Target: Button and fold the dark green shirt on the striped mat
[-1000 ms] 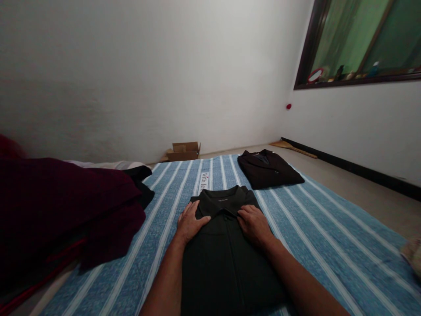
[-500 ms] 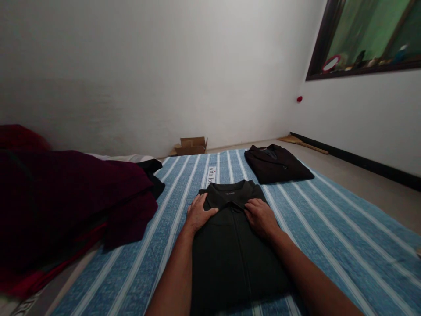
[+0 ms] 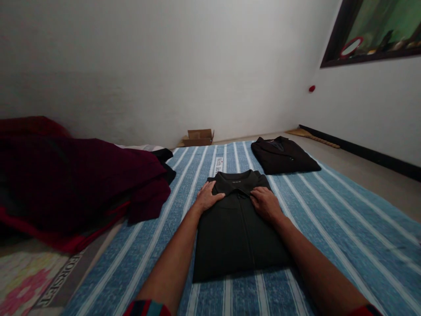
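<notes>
A dark green zip-front jacket [image 3: 230, 228] lies folded flat on the blue-and-white striped sheet [image 3: 158, 250], its collar pointing away from me. My left hand [image 3: 208, 196] rests on the jacket's left shoulder beside the collar, thumb stretched out toward the middle. On the other side, my right hand [image 3: 265, 202] has its fingers bent onto the collar's right edge, closed on the fabric. The fingertips of that hand are partly hidden. Beyond the jacket, at the back right, lies a folded dark brown garment [image 3: 283, 158].
A heap of dark purple clothing [image 3: 92, 175] with red pieces lies at the left. An open cardboard box [image 3: 199, 139] stands by the back wall. A window [image 3: 378, 35] with a red-rimmed mirror [image 3: 351, 47] is at the upper right.
My view has tilted down and turned slightly left, so the jacket's bottom edge and my sleeve cuffs now show. Both hands keep their places on the jacket.
</notes>
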### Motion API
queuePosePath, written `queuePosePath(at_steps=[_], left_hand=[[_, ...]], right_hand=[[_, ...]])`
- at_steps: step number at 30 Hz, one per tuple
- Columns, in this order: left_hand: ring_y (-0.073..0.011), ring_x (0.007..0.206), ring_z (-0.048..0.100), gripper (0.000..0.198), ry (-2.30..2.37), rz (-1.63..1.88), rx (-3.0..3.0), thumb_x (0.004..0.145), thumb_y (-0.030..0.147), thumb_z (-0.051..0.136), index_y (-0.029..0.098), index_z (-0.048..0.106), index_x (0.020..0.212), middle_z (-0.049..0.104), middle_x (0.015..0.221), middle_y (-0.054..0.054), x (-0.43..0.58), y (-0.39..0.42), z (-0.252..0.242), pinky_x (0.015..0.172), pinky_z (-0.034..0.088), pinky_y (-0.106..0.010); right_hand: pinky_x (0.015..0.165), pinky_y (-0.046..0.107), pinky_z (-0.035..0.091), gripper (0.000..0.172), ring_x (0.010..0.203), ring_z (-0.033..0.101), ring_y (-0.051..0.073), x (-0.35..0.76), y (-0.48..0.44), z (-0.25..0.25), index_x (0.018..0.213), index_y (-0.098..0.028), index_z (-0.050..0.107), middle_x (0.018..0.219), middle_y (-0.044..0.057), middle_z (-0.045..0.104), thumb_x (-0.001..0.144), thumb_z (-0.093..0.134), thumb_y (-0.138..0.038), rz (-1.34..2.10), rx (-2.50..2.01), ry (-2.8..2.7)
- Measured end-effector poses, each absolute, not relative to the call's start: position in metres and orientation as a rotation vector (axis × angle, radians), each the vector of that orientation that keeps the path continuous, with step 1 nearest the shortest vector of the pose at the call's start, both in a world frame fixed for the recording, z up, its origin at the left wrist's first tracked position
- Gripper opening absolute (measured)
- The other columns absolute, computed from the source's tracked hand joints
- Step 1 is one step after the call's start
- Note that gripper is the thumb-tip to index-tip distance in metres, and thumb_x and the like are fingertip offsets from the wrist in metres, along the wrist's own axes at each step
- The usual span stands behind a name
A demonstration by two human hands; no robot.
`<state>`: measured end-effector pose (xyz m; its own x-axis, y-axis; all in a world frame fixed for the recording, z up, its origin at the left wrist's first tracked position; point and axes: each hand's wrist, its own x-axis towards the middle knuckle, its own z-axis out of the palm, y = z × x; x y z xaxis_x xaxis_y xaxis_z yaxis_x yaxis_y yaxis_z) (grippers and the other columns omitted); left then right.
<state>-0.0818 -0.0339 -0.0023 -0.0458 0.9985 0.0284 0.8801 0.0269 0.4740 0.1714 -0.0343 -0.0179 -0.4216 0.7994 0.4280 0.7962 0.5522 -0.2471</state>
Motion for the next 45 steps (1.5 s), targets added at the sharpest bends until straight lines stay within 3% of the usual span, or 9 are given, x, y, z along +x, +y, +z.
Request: queuePosePath(at_steps=[6, 11, 16, 21, 26, 35, 45], left_hand=[[-0.0277, 0.127, 0.038, 0.076, 1.898, 0.487, 2.043, 0.071, 0.052, 0.056, 0.011, 0.041, 0.133, 0.045, 0.136, -0.014, -0.088, -0.026, 0.000, 0.105, 0.030, -0.035], [-0.0316, 0.132, 0.028, 0.080, 1.951, 0.502, 1.995, 0.071, 0.054, 0.057, 0.009, 0.038, 0.134, 0.036, 0.142, -0.018, -0.084, -0.024, -0.008, 0.106, 0.026, -0.042], [-0.0301, 0.135, 0.023, 0.079, 1.967, 0.541, 1.986, 0.072, 0.053, 0.056, 0.008, 0.038, 0.134, 0.034, 0.143, -0.017, -0.083, -0.024, -0.012, 0.108, 0.022, -0.041], [-0.0306, 0.131, 0.031, 0.078, 1.931, 0.541, 2.014, 0.071, 0.055, 0.056, 0.009, 0.043, 0.132, 0.040, 0.140, -0.018, -0.088, -0.023, -0.010, 0.105, 0.026, -0.040], [-0.0256, 0.125, 0.042, 0.071, 1.838, 0.549, 2.091, 0.076, 0.055, 0.048, 0.010, 0.047, 0.129, 0.049, 0.133, -0.014, -0.093, -0.023, -0.006, 0.104, 0.030, -0.034], [-0.0218, 0.121, 0.047, 0.059, 1.787, 0.531, 2.140, 0.082, 0.049, 0.042, 0.010, 0.052, 0.126, 0.053, 0.130, -0.012, -0.098, -0.023, -0.001, 0.102, 0.033, -0.031], [-0.0272, 0.131, 0.032, 0.051, 1.987, 0.688, 2.098, 0.085, 0.046, 0.044, 0.017, 0.050, 0.127, 0.046, 0.136, -0.011, -0.090, -0.030, -0.019, 0.106, 0.027, -0.046]], right_hand=[[0.085, 0.028, 0.038, 0.020, 0.098, 0.052, 0.019, 0.172, -0.035, -0.019, 0.096, -0.018, 0.065, 0.102, 0.007, 0.063, 0.088, 0.047, -0.023, -0.008, -1.302, -2.289], [0.084, 0.029, 0.038, 0.021, 0.098, 0.051, 0.020, 0.172, -0.034, -0.020, 0.095, -0.019, 0.065, 0.102, 0.007, 0.063, 0.089, 0.046, -0.024, -0.033, -1.330, -2.304], [0.084, 0.029, 0.037, 0.021, 0.097, 0.051, 0.020, 0.173, -0.034, -0.020, 0.096, -0.019, 0.065, 0.101, 0.007, 0.063, 0.088, 0.046, -0.024, -0.061, -1.335, -2.307], [0.084, 0.029, 0.038, 0.020, 0.096, 0.052, 0.020, 0.171, -0.036, -0.020, 0.096, -0.018, 0.065, 0.100, 0.007, 0.063, 0.087, 0.047, -0.022, -0.083, -1.323, -2.304], [0.084, 0.029, 0.038, 0.020, 0.095, 0.052, 0.020, 0.170, -0.037, -0.020, 0.095, -0.018, 0.065, 0.100, 0.006, 0.063, 0.086, 0.048, -0.021, -0.090, -1.320, -2.301], [0.084, 0.029, 0.038, 0.020, 0.094, 0.051, 0.020, 0.167, -0.039, -0.018, 0.095, -0.018, 0.064, 0.098, 0.007, 0.063, 0.087, 0.046, -0.021, -0.082, -1.325, -2.293], [0.084, 0.027, 0.037, 0.019, 0.093, 0.052, 0.018, 0.164, -0.036, -0.016, 0.094, -0.019, 0.064, 0.095, 0.006, 0.062, 0.087, 0.047, -0.020, -0.082, -1.346, -2.287]])
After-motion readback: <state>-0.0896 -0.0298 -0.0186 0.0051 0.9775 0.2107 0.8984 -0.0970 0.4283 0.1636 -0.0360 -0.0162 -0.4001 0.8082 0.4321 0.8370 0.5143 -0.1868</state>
